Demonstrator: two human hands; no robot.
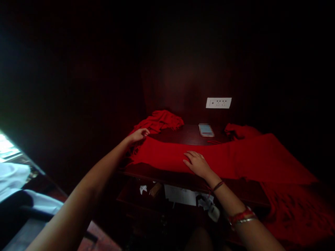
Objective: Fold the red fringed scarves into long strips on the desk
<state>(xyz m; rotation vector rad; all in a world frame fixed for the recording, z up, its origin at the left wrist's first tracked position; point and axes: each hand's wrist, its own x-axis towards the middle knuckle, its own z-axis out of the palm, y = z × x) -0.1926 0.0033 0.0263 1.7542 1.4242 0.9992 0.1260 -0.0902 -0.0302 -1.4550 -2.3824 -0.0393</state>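
A red cloth lies spread across a dark wooden table and hangs off its right side. My left hand reaches to the cloth's far left corner, fingers curled on its edge. My right hand lies flat on the cloth near the table's front edge, fingers stretched out. Red and silver bangles sit on that wrist. A bunched part of the cloth is heaped at the back left.
A small blue-white packet lies on the bare tabletop at the back. A white socket plate is on the dark wall. Papers and crumpled scraps fill the shelf under the table. A bright surface is at far left.
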